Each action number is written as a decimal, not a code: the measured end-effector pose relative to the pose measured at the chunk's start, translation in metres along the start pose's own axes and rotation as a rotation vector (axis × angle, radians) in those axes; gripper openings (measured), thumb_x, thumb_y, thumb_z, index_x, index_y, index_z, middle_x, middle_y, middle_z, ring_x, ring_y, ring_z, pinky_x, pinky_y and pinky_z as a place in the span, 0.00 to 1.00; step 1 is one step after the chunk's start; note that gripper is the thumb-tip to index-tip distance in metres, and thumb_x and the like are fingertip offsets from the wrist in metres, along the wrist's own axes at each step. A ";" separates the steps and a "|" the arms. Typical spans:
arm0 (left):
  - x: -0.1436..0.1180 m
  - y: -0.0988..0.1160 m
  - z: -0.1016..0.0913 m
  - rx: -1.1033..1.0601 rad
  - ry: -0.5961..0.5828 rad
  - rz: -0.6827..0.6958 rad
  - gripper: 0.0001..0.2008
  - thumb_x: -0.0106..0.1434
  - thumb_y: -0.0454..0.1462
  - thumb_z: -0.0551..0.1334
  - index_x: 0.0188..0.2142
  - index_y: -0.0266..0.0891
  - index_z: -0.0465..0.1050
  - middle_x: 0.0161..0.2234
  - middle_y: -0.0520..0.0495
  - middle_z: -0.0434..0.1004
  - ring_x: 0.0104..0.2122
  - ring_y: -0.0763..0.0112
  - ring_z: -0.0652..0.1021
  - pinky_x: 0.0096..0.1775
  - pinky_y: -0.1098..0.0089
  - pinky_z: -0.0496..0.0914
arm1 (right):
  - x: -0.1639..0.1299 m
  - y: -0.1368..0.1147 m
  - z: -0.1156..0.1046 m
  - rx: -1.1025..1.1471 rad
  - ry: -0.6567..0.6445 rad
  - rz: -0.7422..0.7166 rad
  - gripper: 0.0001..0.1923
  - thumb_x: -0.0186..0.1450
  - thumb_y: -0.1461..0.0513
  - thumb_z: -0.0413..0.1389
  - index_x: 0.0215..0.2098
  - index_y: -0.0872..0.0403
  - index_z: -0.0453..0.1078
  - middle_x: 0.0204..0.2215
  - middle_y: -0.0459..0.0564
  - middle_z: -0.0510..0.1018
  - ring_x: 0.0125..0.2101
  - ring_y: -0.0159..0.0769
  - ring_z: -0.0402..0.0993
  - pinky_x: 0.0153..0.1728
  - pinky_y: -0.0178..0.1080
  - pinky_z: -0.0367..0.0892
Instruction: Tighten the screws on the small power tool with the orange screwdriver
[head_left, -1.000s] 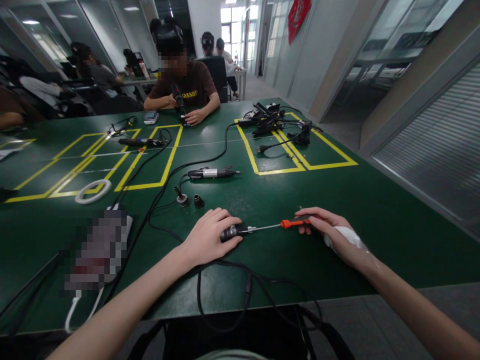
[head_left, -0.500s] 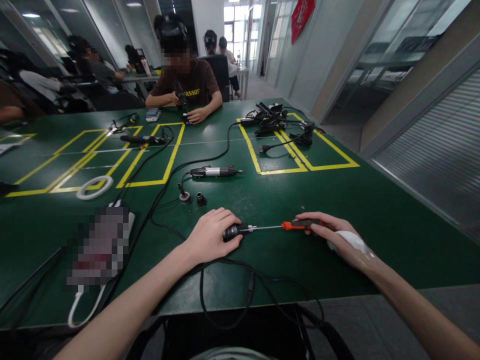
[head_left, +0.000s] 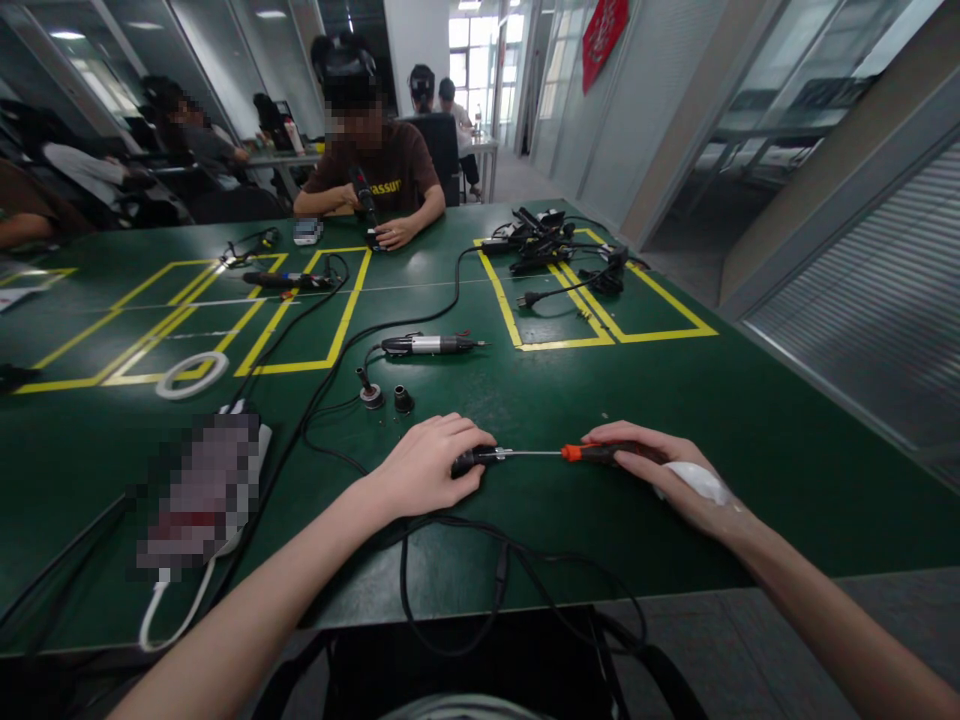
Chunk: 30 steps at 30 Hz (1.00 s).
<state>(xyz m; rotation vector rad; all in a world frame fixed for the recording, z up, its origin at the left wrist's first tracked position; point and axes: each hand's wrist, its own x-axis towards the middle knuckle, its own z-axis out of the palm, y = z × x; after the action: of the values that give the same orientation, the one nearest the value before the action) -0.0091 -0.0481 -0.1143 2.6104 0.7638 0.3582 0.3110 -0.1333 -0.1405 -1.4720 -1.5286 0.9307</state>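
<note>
Orange-handled screwdriver (head_left: 592,452) with a thin steel shaft lies level above the green table (head_left: 750,420), its tip seated in the nose of a black cylindrical corded tool (head_left: 472,461). Left hand (head_left: 424,468) is closed over the tool body, pinning it to the table near the front edge; right hand (head_left: 660,470), bandaged at the back, curls its fingers around the orange handle. Good practice here: keep shaft and tool on one axis, press lightly inward, and hold the body firmly against turning. Trailing black cable (head_left: 487,570) loops just below.
</note>
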 end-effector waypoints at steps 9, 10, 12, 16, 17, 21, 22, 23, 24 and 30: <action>0.011 0.006 0.001 0.014 -0.024 0.006 0.14 0.67 0.36 0.61 0.50 0.38 0.78 0.47 0.44 0.83 0.48 0.61 0.80 0.51 0.62 0.73 | 0.001 0.001 0.001 -0.050 -0.012 0.013 0.22 0.64 0.43 0.62 0.44 0.50 0.82 0.45 0.57 0.87 0.46 0.54 0.83 0.49 0.51 0.77; 0.013 0.006 0.002 0.012 -0.022 0.004 0.13 0.67 0.36 0.61 0.50 0.38 0.78 0.47 0.44 0.83 0.48 0.61 0.80 0.51 0.62 0.74 | 0.001 0.001 0.001 -0.061 -0.015 0.010 0.22 0.64 0.43 0.62 0.44 0.50 0.82 0.45 0.57 0.87 0.46 0.54 0.83 0.49 0.51 0.77; 0.016 0.006 0.004 0.010 -0.015 0.000 0.13 0.68 0.37 0.61 0.49 0.38 0.79 0.46 0.44 0.83 0.48 0.61 0.81 0.51 0.62 0.74 | 0.002 0.001 0.001 -0.071 -0.018 0.003 0.22 0.65 0.44 0.61 0.44 0.50 0.82 0.45 0.57 0.87 0.46 0.53 0.83 0.49 0.51 0.78; 0.018 0.006 0.008 0.018 0.003 -0.001 0.11 0.71 0.39 0.60 0.45 0.39 0.81 0.45 0.45 0.84 0.46 0.62 0.82 0.49 0.63 0.75 | 0.002 -0.001 0.003 -0.077 -0.028 -0.008 0.21 0.66 0.45 0.61 0.44 0.50 0.81 0.44 0.57 0.87 0.45 0.53 0.84 0.50 0.51 0.78; 0.018 0.005 0.009 0.018 0.008 0.004 0.11 0.72 0.39 0.60 0.45 0.39 0.81 0.44 0.45 0.84 0.45 0.63 0.82 0.49 0.64 0.75 | 0.002 -0.002 0.003 -0.084 -0.030 -0.010 0.21 0.66 0.45 0.60 0.44 0.50 0.81 0.44 0.57 0.87 0.45 0.53 0.84 0.49 0.50 0.78; 0.016 0.006 0.011 0.005 0.016 0.013 0.11 0.72 0.38 0.60 0.45 0.39 0.81 0.44 0.46 0.84 0.44 0.65 0.82 0.47 0.66 0.75 | 0.002 -0.005 0.004 -0.125 -0.032 -0.022 0.20 0.66 0.45 0.60 0.43 0.50 0.81 0.43 0.56 0.87 0.44 0.52 0.84 0.48 0.50 0.78; 0.015 0.006 0.011 0.006 0.012 0.010 0.10 0.72 0.38 0.61 0.45 0.39 0.81 0.44 0.46 0.84 0.44 0.64 0.82 0.47 0.66 0.75 | 0.002 -0.005 0.004 -0.129 -0.032 -0.023 0.20 0.66 0.45 0.60 0.43 0.50 0.81 0.42 0.56 0.87 0.44 0.52 0.84 0.48 0.50 0.78; 0.015 0.007 0.011 0.013 0.004 0.004 0.10 0.71 0.38 0.62 0.46 0.39 0.80 0.44 0.46 0.84 0.45 0.64 0.82 0.47 0.66 0.75 | 0.002 -0.005 0.005 -0.128 -0.030 -0.023 0.20 0.66 0.45 0.60 0.43 0.50 0.81 0.43 0.57 0.87 0.44 0.52 0.84 0.48 0.50 0.78; 0.015 0.007 0.010 0.024 -0.007 -0.004 0.10 0.70 0.38 0.63 0.47 0.38 0.80 0.44 0.45 0.84 0.45 0.63 0.81 0.47 0.65 0.75 | 0.002 -0.004 0.005 -0.124 -0.028 -0.022 0.20 0.66 0.45 0.60 0.43 0.50 0.81 0.43 0.57 0.87 0.44 0.53 0.84 0.48 0.50 0.78; 0.014 0.007 0.011 0.054 -0.046 -0.070 0.11 0.66 0.36 0.64 0.48 0.38 0.80 0.44 0.44 0.83 0.46 0.61 0.80 0.46 0.64 0.75 | 0.004 -0.005 0.004 -0.064 0.013 -0.017 0.20 0.65 0.45 0.62 0.43 0.50 0.82 0.43 0.57 0.87 0.44 0.52 0.84 0.49 0.50 0.78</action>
<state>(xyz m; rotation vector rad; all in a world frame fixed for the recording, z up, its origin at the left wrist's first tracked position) 0.0096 -0.0488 -0.1188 2.6242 0.8583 0.2599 0.3055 -0.1298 -0.1373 -1.5045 -1.5717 0.8676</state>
